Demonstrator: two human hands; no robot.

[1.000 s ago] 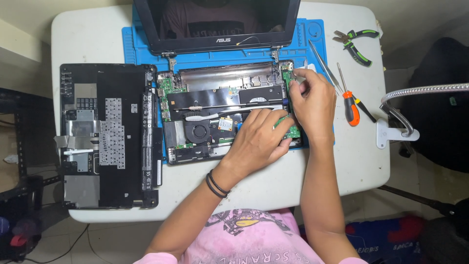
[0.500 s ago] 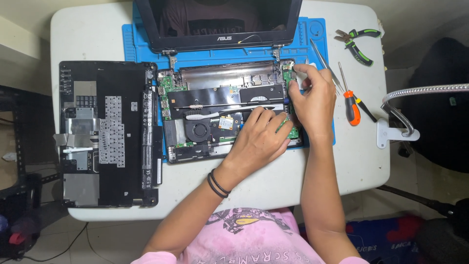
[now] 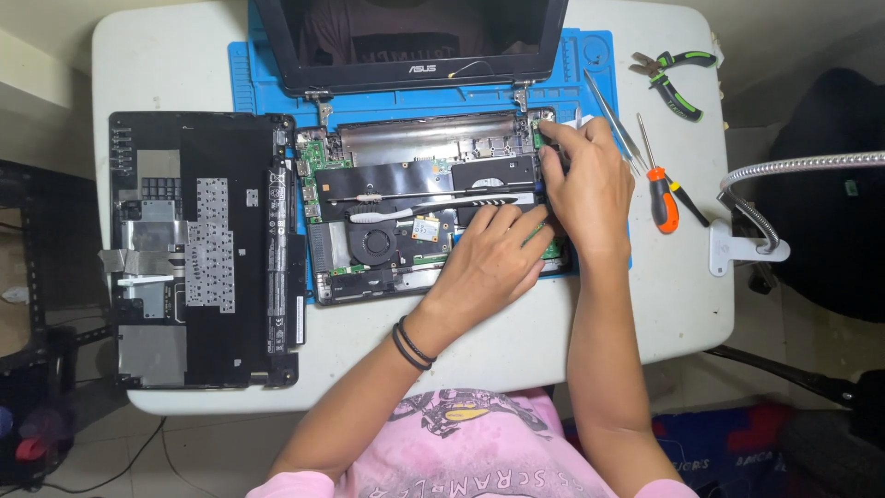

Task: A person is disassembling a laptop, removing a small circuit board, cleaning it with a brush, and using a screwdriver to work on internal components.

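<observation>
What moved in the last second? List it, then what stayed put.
Little moved. The right hand stayed at the upper right corner of the opened black laptop base, its fingers shifting only slightly. The left hand kept resting flat on the lower right part. Nothing was picked up or released. The orange-handled screwdriver and green-handled pliers lie as before.

One opened laptop (image 3: 424,207), two hands — left (image 3: 489,263), right (image 3: 590,184) — one screwdriver (image 3: 659,189), one pliers (image 3: 673,78)
</observation>
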